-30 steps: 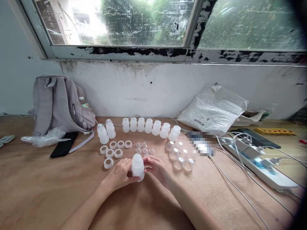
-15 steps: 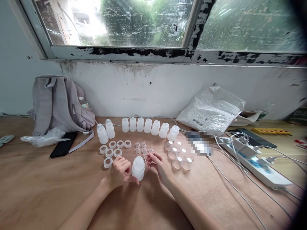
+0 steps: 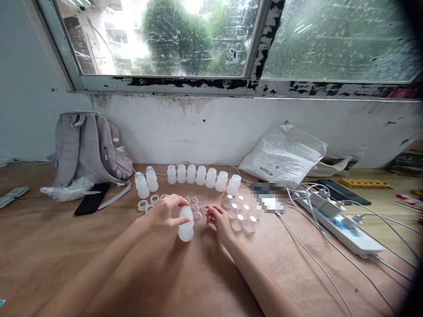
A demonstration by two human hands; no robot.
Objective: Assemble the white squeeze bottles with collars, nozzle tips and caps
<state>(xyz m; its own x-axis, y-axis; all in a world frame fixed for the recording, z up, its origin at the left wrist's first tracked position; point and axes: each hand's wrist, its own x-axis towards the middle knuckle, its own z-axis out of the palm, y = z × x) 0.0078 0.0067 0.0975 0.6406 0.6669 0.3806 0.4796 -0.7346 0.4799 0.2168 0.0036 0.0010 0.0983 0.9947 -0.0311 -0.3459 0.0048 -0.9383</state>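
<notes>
Working at a wooden bench [image 3: 82,237] beneath a window [image 3: 198,39], gripping a domed frosted bottle [image 3: 186,231] by its upper part with the left hand [image 3: 170,211], clamping thumb and fingers there, probably for control over a rounded shape without covering its lower body. Holding that bottle nearly upright between both hands, well forward of the bench's back edge; leaving unclear whether resting on the wood or just above it. Poising the right hand [image 3: 220,220], seemingly empty, fingers loosely curled and slightly apart, just beside a cluster of clear discs [image 3: 195,208]. Facing a curved row of seven uncapped bottles [image 3: 200,175] standing along the bench's back edge, presumably lined up for easy view and reach. Seeing two capped bottles [image 3: 142,187] standing left of that row, likely set apart against mixing. Having white rings [image 3: 142,209] lying leftward, discs midway and clear caps [image 3: 237,225] rightward, apparently grouped by kind for picking without searching. Running a power strip [image 3: 345,233] along the bench's right edge, perhaps for avoiding tangles between cables and small parts.
</notes>
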